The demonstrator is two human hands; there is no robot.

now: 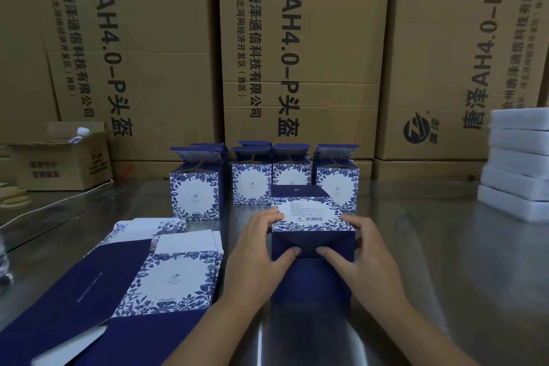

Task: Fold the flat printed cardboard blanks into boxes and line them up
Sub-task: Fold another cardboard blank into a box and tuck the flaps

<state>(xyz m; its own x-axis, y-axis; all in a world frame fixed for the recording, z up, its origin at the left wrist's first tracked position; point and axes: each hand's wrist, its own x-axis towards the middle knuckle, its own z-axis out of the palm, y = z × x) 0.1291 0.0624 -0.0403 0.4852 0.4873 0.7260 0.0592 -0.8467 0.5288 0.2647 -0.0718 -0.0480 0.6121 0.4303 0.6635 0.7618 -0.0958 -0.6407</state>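
A blue-and-white floral box [312, 217] lies on its side on the steel table [445, 261], barcode face up. My left hand [255, 249] grips its left side, thumb pressing the dark blue end flap. My right hand [356, 252] grips the right side, thumb on the same flap. Several folded boxes [252, 184] stand upright in a row behind, top flaps open. A stack of flat printed blanks [166, 270] lies at the near left.
Large brown shipping cartons [297, 53] wall off the back. A small open carton [59, 163] with a water bottle sits at back left. White foam blocks [517, 163] are stacked at the right edge. A white cable [53, 205] crosses the left of the table.
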